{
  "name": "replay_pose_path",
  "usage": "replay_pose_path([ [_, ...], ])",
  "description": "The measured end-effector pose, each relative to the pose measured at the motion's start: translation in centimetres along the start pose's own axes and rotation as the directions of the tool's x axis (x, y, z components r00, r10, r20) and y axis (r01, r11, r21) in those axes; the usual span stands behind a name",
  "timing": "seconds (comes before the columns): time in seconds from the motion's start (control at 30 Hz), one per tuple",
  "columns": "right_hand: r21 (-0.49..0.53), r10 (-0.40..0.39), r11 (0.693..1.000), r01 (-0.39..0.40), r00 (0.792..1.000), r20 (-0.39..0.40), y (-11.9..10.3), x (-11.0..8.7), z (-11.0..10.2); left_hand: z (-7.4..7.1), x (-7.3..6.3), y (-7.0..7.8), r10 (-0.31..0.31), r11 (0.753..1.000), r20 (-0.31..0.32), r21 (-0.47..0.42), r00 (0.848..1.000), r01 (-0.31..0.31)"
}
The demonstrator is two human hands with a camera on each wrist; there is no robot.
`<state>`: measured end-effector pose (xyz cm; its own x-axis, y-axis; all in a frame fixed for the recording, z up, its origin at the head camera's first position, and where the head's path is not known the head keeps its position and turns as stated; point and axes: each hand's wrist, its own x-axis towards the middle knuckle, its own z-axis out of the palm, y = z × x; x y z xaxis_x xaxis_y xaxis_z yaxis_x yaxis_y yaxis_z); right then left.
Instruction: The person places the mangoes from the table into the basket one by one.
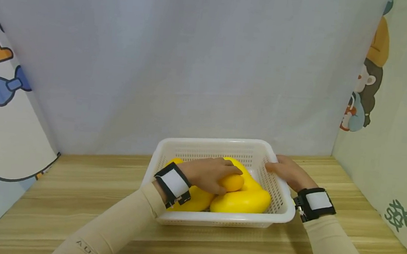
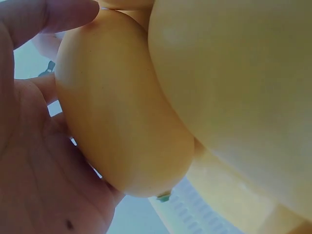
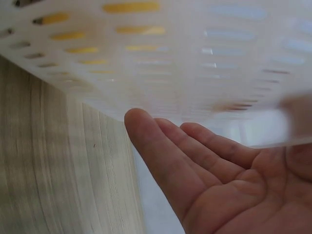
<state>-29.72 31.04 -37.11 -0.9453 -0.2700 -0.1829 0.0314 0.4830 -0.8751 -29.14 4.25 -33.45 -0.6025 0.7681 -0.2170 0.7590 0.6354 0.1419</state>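
A white plastic basket (image 1: pixel 213 216) with slotted walls holds several large, smooth yellow fruits (image 1: pixel 242 201). Reaching in from the left, my left hand (image 1: pixel 204 173) grips a smaller orange-yellow mango (image 1: pixel 233 182) among them. In the left wrist view the mango (image 2: pixel 122 107) lies between thumb and fingers, a green stem end at its lower tip, against a bigger pale yellow fruit (image 2: pixel 239 92). My right hand (image 1: pixel 289 173) holds the basket's right rim, thumb over the inside and fingers outside. The right wrist view shows those fingers (image 3: pixel 165 158) under the slotted wall (image 3: pixel 170 73).
The basket is over a wood-grain table (image 1: pixel 101 199). Behind it hangs a plain pale grey cloth (image 1: pixel 195 60). Printed panels stand at the left (image 1: pixel 4 132) and right (image 1: pixel 402 121) sides of the table.
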Motion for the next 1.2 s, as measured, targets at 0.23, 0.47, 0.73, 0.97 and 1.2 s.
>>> replay_pose_path([
  [0.23, 0.002, 0.004, 1.0, -0.004, 1.0, 0.004, -0.1, 0.0, 0.1, 0.1, 0.0, -0.2, 0.004, 1.0, -0.002, 0.002, 1.0, -0.004],
  [0.47, -0.006, 0.015, 1.0, -0.015, 1.0, 0.0, -0.2, 0.0, 0.2, 0.0, -0.1, -0.3, 0.038, 0.999, -0.024, -0.003, 0.999, -0.038],
  [0.73, 0.005, 0.005, 1.0, -0.005, 1.0, 0.013, 0.0, 0.1, 0.0, -0.7, -0.4, -0.3, 0.102, 0.995, -0.143, -0.005, 0.984, -0.104],
  [0.97, 0.01, 0.011, 1.0, -0.011, 1.0, 0.018, -0.2, 0.1, 0.0, -1.9, -1.5, -1.1, 0.161, 0.986, -0.448, 0.046, 0.879, -0.157],
  [1.2, -0.004, 0.028, 1.0, -0.028, 0.999, 0.017, -0.1, -0.1, 0.0, -2.6, -2.4, -1.5, 0.227, 0.973, -0.633, 0.119, 0.74, -0.197],
])
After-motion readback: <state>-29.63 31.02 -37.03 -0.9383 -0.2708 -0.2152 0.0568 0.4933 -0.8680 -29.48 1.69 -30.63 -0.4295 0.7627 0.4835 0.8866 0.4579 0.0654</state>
